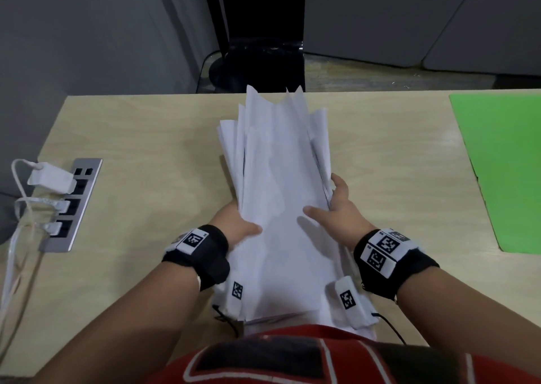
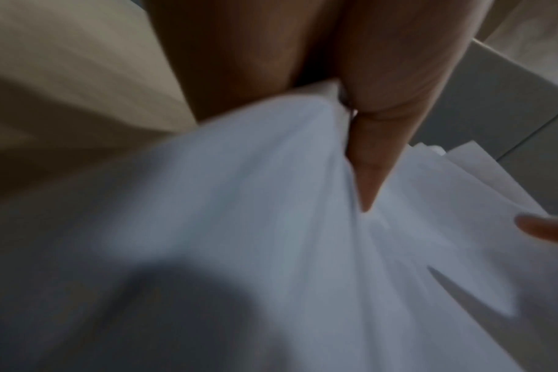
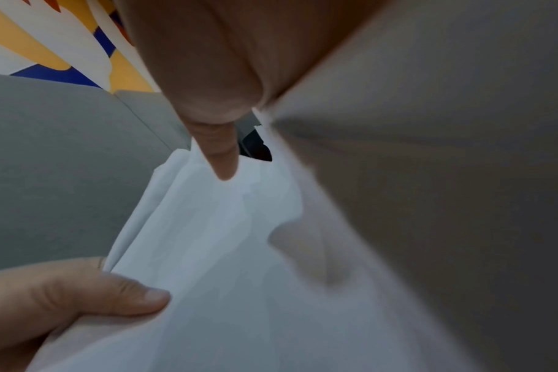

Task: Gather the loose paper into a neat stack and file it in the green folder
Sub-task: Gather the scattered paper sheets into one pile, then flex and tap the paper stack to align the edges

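Observation:
An uneven bundle of white paper sheets (image 1: 281, 184) is held up off the light wooden desk (image 1: 131, 137), its far edges ragged and fanned. My left hand (image 1: 243, 225) grips its left side, thumb on top, fingers hidden beneath. My right hand (image 1: 333, 205) grips the right side the same way, thumb across the top sheet. The left wrist view shows the paper (image 2: 271, 226) pinched under my left thumb (image 2: 376, 161). The right wrist view shows the paper (image 3: 223, 239) under my right thumb (image 3: 220, 151), with the left thumb (image 3: 112, 294) opposite. The green folder (image 1: 503, 167) lies shut, flat at the desk's right edge.
A metal power strip (image 1: 73, 205) with white plugs and cables is set into the desk at the left. A black monitor stand base (image 1: 257, 64) sits behind the desk's far edge. Grey partitions stand beyond.

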`<action>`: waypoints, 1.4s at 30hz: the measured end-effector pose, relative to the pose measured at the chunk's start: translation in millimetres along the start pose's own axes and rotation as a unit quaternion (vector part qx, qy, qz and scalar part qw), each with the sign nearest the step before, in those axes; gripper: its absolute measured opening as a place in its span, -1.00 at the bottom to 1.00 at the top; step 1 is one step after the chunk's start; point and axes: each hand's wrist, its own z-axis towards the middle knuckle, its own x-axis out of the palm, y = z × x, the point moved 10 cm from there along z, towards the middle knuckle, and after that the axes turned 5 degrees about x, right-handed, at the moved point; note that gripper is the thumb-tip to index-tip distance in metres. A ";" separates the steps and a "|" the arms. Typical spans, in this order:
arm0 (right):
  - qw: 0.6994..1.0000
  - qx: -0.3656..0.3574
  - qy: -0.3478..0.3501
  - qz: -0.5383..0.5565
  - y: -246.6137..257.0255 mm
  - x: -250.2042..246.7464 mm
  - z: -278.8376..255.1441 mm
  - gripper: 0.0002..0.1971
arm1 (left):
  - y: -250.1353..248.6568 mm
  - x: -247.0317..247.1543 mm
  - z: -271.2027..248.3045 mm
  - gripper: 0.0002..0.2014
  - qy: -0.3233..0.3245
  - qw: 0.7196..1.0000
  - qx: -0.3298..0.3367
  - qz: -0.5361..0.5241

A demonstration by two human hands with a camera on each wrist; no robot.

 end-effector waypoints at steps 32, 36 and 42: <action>0.896 -0.380 -0.168 0.157 122.7 -95.1 -149.2 -0.39 | -204.5 -87.8 -153.4 -0.60 -0.190 0.885 0.412 -0.106; 0.893 -0.372 -0.214 0.137 125.8 -101.2 -157.7 -0.66 | -210.8 -84.7 -162.2 -0.73 -0.205 0.872 0.427 -0.121; 0.853 -0.445 -0.099 0.256 130.0 -103.6 -175.3 -0.49 | -216.3 -94.1 -174.0 -0.50 -0.147 0.831 0.507 -0.175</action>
